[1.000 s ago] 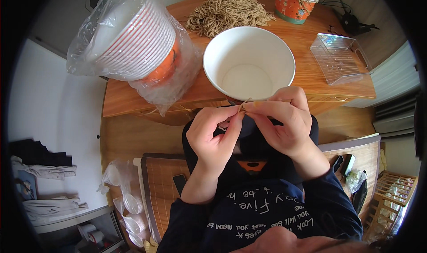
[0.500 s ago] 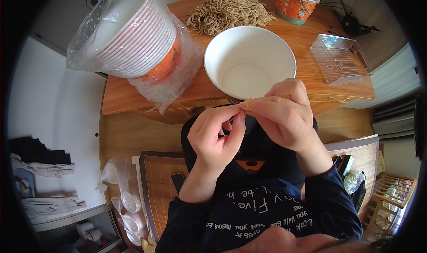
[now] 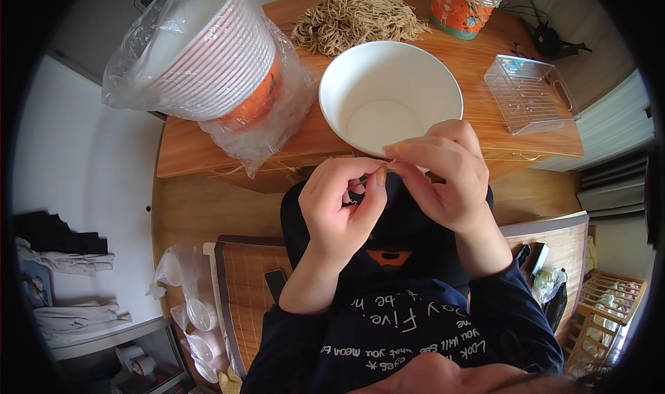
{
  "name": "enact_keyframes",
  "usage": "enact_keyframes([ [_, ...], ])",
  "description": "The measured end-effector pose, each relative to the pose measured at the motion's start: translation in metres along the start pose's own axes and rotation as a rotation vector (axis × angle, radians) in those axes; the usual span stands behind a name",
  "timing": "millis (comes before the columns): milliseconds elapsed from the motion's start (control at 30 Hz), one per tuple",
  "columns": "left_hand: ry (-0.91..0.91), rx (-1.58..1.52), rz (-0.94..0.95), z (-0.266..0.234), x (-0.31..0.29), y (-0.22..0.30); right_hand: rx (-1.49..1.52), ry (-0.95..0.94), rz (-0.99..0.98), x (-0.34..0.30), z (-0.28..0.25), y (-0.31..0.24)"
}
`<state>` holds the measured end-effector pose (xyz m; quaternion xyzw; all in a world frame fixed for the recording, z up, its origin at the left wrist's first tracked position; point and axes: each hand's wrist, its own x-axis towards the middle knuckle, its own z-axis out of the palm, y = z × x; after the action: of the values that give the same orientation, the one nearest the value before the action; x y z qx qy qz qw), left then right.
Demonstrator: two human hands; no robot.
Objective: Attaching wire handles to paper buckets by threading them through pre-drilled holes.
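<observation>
My left hand (image 3: pixel 343 203) is closed, its thumb and index fingertips pinched on something tiny and brownish that I cannot make out. Against those fingertips rests the thumb of my right hand (image 3: pixel 447 176). Its fingers are bent, with a narrow gap between index finger and thumb; whatever is between them is mostly hidden. Both hands meet just in front of a large white paper bucket (image 3: pixel 353 82), which stands at the table's near edge with its open mouth toward me. Behind the bucket lies a heap of tan twine (image 3: pixel 357 21).
A plastic-wrapped stack of paper buckets (image 3: pixel 215 68) stands left on the wooden table (image 3: pixel 305 127). Farther right are an orange bucket stack (image 3: pixel 460 9) with twine over it, a clear plastic tray (image 3: pixel 530 99) and a black device (image 3: pixel 551 40). A phone (image 3: pixel 276 283) lies beside my left forearm.
My right index finger has lifted a little away from its thumb. Both hands have shifted slightly to the right at the fingertips. The bucket and twine stay in place.
</observation>
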<state>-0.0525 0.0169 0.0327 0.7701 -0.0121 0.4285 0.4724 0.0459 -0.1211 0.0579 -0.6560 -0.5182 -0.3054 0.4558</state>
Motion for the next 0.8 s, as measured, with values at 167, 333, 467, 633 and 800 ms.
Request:
enact_keyframes([
  [167, 0.013, -0.215, -0.186, 0.001, -0.003, -0.006, 0.080, 0.065, 0.048, -0.010, -0.001, -0.003],
  [333, 0.016, -0.249, -0.190, 0.000, -0.002, -0.004, 0.027, 0.012, 0.008, -0.012, 0.005, -0.005],
  [467, 0.003, -0.238, -0.218, -0.001, -0.003, -0.002, 0.026, 0.006, 0.016, -0.012, 0.006, -0.005],
  [633, -0.002, -0.198, -0.182, -0.002, -0.004, -0.001, 0.059, 0.032, 0.028, -0.012, 0.009, -0.004],
  [800, 0.008, -0.183, -0.148, -0.002, -0.003, 0.004, 0.032, 0.017, 0.052, -0.012, 0.008, -0.006],
])
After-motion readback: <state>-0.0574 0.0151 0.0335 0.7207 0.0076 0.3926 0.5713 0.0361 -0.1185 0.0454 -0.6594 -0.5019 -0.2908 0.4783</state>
